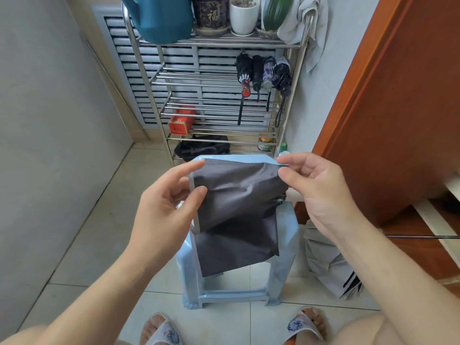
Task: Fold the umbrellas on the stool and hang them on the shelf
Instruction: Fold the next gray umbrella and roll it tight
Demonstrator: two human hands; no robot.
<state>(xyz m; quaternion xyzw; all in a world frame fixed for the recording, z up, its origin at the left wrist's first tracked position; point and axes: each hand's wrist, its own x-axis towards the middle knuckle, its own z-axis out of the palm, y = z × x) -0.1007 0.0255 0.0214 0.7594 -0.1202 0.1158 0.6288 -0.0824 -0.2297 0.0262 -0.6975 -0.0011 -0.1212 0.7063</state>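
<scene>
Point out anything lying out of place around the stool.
A grey folded umbrella lies on the tiled floor beside the pale blue plastic stool, not on it. Four folded umbrellas already hang on the steel shelf.

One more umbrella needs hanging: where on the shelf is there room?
The middle rails are bare left of the four hanging umbrellas, which crowd the right end. The top tier is packed with pots; the red tin sits lower left.
</scene>
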